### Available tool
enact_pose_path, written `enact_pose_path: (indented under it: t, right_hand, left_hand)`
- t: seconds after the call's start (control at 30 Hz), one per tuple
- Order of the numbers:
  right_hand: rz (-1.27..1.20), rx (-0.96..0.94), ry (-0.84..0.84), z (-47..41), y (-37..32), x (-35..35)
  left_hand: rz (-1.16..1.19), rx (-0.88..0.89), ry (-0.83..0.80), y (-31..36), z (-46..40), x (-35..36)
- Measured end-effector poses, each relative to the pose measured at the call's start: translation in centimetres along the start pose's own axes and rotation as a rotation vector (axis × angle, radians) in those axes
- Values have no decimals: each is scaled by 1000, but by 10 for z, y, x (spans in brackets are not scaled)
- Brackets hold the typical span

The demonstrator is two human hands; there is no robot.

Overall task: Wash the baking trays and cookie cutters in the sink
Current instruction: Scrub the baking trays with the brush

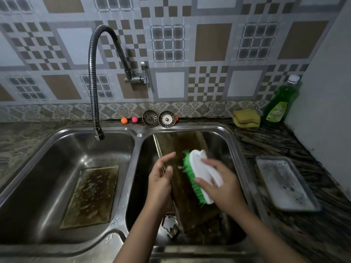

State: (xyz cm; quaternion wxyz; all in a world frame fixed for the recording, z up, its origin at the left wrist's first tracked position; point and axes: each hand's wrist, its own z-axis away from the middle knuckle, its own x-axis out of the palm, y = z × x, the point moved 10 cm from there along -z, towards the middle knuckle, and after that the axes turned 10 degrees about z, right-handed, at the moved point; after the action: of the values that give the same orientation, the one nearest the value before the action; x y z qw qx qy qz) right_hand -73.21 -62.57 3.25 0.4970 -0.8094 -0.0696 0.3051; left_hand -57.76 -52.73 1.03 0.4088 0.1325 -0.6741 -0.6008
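A dark, greasy baking tray (182, 143) stands tilted in the right basin of the steel double sink (135, 141). My left hand (161, 179) holds the tray's left edge. My right hand (222, 183) grips a white scrub brush with green bristles (197, 173), bristles against the tray's face. Another browned tray (91, 194) lies flat on the floor of the left basin. A soapy tray (286, 183) rests on the counter to the right. Small metal pieces (171, 228) lie at the bottom of the right basin, too dim to identify.
A flexible tap (93, 76) hangs over the left basin, with no water running. Two sink strainers (158, 118) and small coloured balls (129, 120) sit on the back ledge. Yellow sponges (246, 118) and a green dish-soap bottle (281, 103) stand at the back right, beside a white wall.
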Motion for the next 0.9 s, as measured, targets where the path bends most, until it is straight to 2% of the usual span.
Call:
enact_pose_path:
  t: [0.1, 0.2, 0.3, 0.4, 0.57, 0.63, 0.7, 0.77, 0.9]
  right_hand:
    - [150, 53, 105, -28, 8, -27]
    - [124, 63, 202, -44, -11, -31]
    - [8, -64, 117, -28, -48, 2]
    - [2, -133, 68, -18, -58, 10]
    - [139, 29, 267, -66, -32, -40]
    - [123, -51, 278, -61, -52, -27]
    - [125, -159, 244, -43, -70, -6]
    - [134, -185, 239, -44, -69, -10]
    - [147, 19, 322, -87, -33, -53]
  left_hand:
    - [-19, 106, -38, 8, 7, -3]
    - [-23, 150, -93, 8, 14, 8]
    - [37, 155, -82, 9, 7, 10]
    - [80, 165, -69, 21, -4, -1]
    - [-6, 187, -212, 23, 1, 10]
    - [-38, 205, -256, 24, 1, 24]
    - [-51, 246, -218, 34, -5, 24]
    - [-40, 265, -191, 44, -11, 16]
    - [-89, 259, -290, 44, -6, 18]
